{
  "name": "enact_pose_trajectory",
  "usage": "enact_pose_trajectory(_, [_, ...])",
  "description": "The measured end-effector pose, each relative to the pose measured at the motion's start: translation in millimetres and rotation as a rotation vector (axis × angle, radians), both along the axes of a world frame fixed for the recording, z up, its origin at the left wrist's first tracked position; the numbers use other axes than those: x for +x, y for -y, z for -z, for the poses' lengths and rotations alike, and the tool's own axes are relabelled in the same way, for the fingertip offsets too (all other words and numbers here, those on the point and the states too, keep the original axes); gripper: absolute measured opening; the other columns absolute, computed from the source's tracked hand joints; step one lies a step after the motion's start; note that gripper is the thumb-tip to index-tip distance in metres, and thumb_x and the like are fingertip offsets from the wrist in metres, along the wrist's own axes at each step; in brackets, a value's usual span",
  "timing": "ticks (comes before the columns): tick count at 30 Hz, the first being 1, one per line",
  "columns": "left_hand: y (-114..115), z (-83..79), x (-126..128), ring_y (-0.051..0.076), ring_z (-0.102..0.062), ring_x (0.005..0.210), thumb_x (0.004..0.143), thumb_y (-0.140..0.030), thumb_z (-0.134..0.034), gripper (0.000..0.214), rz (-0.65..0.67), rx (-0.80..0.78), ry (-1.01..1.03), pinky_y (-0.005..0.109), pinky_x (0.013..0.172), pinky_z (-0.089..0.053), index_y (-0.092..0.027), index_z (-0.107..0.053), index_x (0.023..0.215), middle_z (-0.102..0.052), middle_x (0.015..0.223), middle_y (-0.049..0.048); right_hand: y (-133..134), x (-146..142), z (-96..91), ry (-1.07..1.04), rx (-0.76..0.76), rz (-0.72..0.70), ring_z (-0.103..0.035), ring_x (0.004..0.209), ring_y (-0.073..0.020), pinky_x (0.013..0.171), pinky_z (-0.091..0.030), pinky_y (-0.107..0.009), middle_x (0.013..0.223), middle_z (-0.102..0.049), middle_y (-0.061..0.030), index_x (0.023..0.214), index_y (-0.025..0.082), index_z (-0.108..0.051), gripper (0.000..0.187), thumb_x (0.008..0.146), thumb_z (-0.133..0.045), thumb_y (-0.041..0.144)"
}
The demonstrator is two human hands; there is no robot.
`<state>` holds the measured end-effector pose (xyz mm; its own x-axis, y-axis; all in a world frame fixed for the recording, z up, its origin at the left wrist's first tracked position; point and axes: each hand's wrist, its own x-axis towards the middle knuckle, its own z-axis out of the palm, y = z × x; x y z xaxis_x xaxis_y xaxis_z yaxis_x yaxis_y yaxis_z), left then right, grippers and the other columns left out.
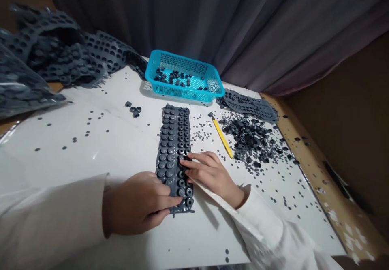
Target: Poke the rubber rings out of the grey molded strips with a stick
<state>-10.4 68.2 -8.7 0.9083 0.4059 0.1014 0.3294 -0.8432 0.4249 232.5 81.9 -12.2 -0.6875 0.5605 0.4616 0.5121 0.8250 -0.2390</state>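
Note:
A dark grey rubber sheet (174, 140) studded with rows of small rings lies lengthwise on the white table (115, 148). My left hand (138, 207) is closed on the sheet's near end, thumb and fingers pinching it. My right hand (209, 174) rests on the sheet's right side, fingertips curled and pressing on a ring in the right-hand rows. Both wrists wear white sleeves.
A blue plastic basket (212, 84) with several loose rings stands behind the sheet. A yellow pencil-like tool (223, 139) and a pile of loose black rings (249, 136) lie to the right. Emptied sheets are heaped at back left (60, 55) and one lies right (249, 106). Small black punched bits litter the table.

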Motion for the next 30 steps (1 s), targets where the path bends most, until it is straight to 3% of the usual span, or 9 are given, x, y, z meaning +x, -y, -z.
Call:
enact_pose_trajectory(4, [-0.1,-0.4,1.3,0.017,-0.058,0.063,0.08,-0.017,-0.056,0.034,-0.001,-0.011,-0.011,0.033,0.062,-0.038,-0.027,-0.06,0.112,-0.067,0.078,-0.0035,0.8,-3.4,-2.7,0.08,0.124,0.036,-0.061,0.106,-0.0215,0.084,-0.043,-0.039,0.116,-0.07,-0.0024,0.094,0.02,-0.059,0.004,0.092,-0.056,0.018])
enact_pose_trajectory(8, [-0.8,-2.5,2.0,0.017,-0.057,0.062,0.08,-0.017,-0.056,0.033,0.002,0.0,-0.006,0.033,0.062,-0.037,-0.026,-0.061,0.111,-0.067,0.076,-0.003,1.4,-3.4,-2.9,0.098,0.143,0.085,-0.062,0.097,-0.0199,0.078,-0.043,-0.038,0.117,-0.069,-0.0025,0.094,0.022,-0.06,0.011,0.093,-0.052,0.015])
enact_pose_trajectory(12, [-0.5,-3.2,1.1,0.017,-0.058,0.065,0.081,-0.017,-0.055,0.034,0.004,-0.02,-0.01,0.033,0.063,-0.038,-0.026,-0.06,0.113,-0.067,0.08,-0.003,1.7,0.3,0.9,-0.017,0.069,0.265,-0.061,0.096,-0.0215,0.078,-0.045,-0.039,0.115,-0.07,-0.005,0.095,0.022,-0.06,0.01,0.092,-0.053,0.016])
enact_pose_trajectory(15, [-0.8,-2.7,0.9,0.018,-0.059,0.067,0.081,-0.017,-0.054,0.035,-0.001,-0.029,-0.013,0.033,0.063,-0.038,-0.027,-0.06,0.114,-0.068,0.082,-0.0036,2.6,0.1,1.1,-0.175,-0.096,0.357,-0.06,0.106,-0.0229,0.086,-0.048,-0.041,0.112,-0.07,-0.006,0.094,0.023,-0.06,0.008,0.091,-0.054,0.019])
enact_pose_trajectory(18, [-1.8,-2.7,1.4,0.018,-0.059,0.066,0.081,-0.017,-0.054,0.035,0.005,-0.03,-0.024,0.033,0.063,-0.037,-0.027,-0.06,0.114,-0.068,0.081,-0.0038,2.8,-2.7,-2.8,-0.27,-0.282,0.284,-0.054,0.119,-0.0233,0.095,-0.048,-0.043,0.119,-0.067,-0.0076,0.094,0.023,-0.059,0.005,0.09,-0.056,0.024])
enact_pose_trajectory(21, [-2.5,-3.4,1.7,0.018,-0.06,0.066,0.081,-0.017,-0.054,0.035,0.008,-0.027,-0.032,0.034,0.063,-0.037,-0.027,-0.06,0.115,-0.068,0.081,-0.0034,2.1,-4.4,-6.5,-0.257,-0.359,0.165,-0.05,0.124,-0.0234,0.099,-0.045,-0.044,0.124,-0.065,-0.0082,0.095,0.022,-0.059,0.006,0.09,-0.058,0.025])
enact_pose_trajectory(26, [-1.3,-4.5,1.6,0.018,-0.059,0.065,0.081,-0.017,-0.053,0.036,-0.002,-0.036,-0.036,0.034,0.063,-0.037,-0.028,-0.06,0.114,-0.068,0.079,-0.0039,0.5,-2.5,-3.4,-0.194,-0.346,0.121,-0.051,0.123,-0.0224,0.099,-0.043,-0.043,0.119,-0.068,-0.0059,0.098,0.023,-0.059,0.008,0.089,-0.059,0.026])
enact_pose_trajectory(30, [-0.3,-3.7,1.5,0.018,-0.059,0.064,0.081,-0.017,-0.053,0.035,0.0,-0.027,-0.042,0.034,0.062,-0.037,-0.028,-0.06,0.113,-0.067,0.078,-0.0036,-2.9,-1.3,1.5,-0.09,-0.209,0.117,-0.054,0.12,-0.0206,0.094,-0.043,-0.039,0.116,-0.07,-0.0036,0.096,0.023,-0.06,0.006,0.091,-0.058,0.025])
